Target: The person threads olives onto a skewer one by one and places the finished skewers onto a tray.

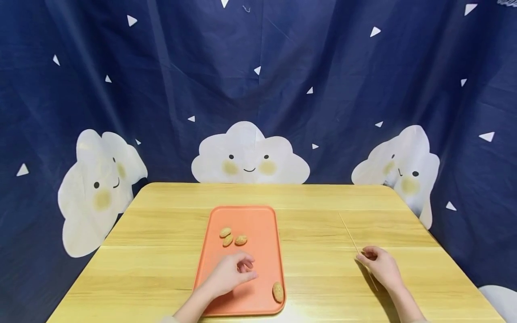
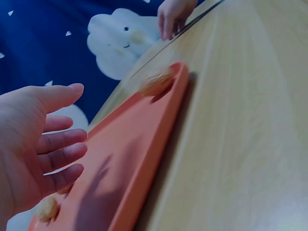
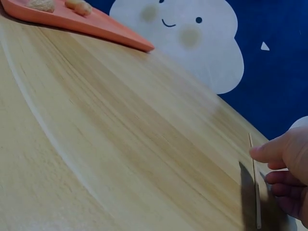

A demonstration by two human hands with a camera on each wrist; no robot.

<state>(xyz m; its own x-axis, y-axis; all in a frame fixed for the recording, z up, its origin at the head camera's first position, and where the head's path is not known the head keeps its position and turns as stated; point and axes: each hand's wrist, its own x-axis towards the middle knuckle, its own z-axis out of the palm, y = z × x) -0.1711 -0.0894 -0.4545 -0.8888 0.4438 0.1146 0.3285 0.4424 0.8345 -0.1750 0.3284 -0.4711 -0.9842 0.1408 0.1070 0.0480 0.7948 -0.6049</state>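
Observation:
My left hand (image 1: 232, 274) hovers above an orange tray (image 1: 262, 255), fingers loosely bent and holding nothing. Three tan oval lumps (image 1: 241, 240) lie together beyond it on the tray, and another tan lump (image 1: 278, 292) sits in the near right corner. Their rough skin shows, but I cannot tell their exact kind. To the right, my right hand (image 1: 381, 267) pinches a thin wooden skewer (image 1: 348, 233) between thumb and fingers. The skewer slants away to the far left, as the right wrist view also shows beside the thumb (image 3: 269, 150).
Under everything is a light wooden table (image 1: 315, 269) with rounded far corners. A dark blue curtain (image 1: 258, 89) printed with white clouds and triangles hangs behind and along both sides. Bare tabletop lies between the tray and the right hand.

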